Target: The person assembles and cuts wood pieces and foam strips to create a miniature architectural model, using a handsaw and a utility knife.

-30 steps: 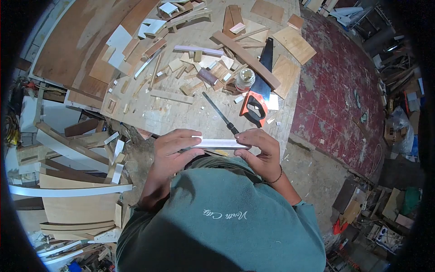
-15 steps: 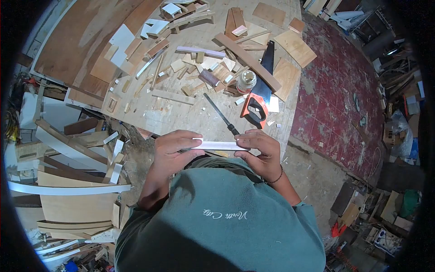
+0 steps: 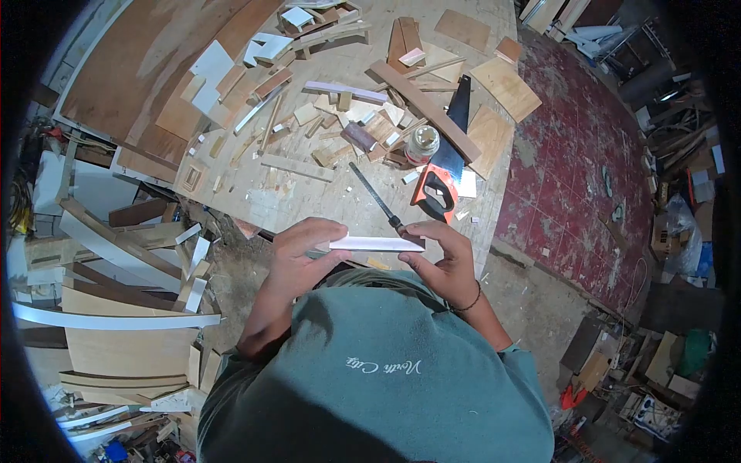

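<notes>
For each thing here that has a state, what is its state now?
white strip: held level, a hand at each end.
left hand: gripping the strip.
right hand: gripping the strip.
handsaw: lying flat on the workbench, untouched.
file: lying flat.
jar: upright.

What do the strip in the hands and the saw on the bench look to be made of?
Strip: likely wood or laminated board with a smooth white face, judging by its flat pale sheen. Saw: dark metal blade, seemingly coated; orange and black handle looks like moulded plastic.
</notes>
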A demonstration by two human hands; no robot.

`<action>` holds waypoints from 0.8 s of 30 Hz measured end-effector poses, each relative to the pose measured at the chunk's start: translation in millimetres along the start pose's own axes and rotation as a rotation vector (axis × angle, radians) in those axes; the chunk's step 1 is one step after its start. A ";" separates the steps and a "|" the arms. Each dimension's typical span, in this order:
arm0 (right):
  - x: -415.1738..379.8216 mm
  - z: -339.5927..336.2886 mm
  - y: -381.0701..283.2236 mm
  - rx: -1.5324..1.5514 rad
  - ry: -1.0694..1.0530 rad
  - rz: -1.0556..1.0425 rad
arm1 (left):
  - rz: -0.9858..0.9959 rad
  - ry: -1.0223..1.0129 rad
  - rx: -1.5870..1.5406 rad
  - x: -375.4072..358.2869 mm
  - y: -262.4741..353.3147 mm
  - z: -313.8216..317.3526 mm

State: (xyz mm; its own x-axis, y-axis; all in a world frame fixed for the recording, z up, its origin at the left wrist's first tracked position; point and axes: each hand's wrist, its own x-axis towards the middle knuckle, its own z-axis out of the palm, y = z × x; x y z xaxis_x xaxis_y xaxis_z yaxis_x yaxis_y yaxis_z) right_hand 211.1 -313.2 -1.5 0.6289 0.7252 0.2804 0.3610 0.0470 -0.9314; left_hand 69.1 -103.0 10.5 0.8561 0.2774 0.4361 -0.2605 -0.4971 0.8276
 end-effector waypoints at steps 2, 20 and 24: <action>1.8 0.8 1.8 -0.007 -0.002 -0.008 | -0.083 -0.006 0.087 0.1 1.2 -0.4; 31.3 20.0 13.4 -0.115 -0.128 -0.042 | -0.164 -0.074 0.244 -1.9 -13.8 -23.5; 57.4 37.6 11.7 -0.189 -0.188 -0.120 | -0.223 -0.048 0.258 -3.1 -20.8 -46.4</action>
State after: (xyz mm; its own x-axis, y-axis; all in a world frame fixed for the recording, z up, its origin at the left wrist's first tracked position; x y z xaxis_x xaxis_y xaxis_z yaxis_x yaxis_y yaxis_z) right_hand 225.5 -245.2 -5.0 0.4414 0.8376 0.3218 0.5583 0.0243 -0.8293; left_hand 51.2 -55.3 8.3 0.9008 0.3669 0.2324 0.0515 -0.6215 0.7817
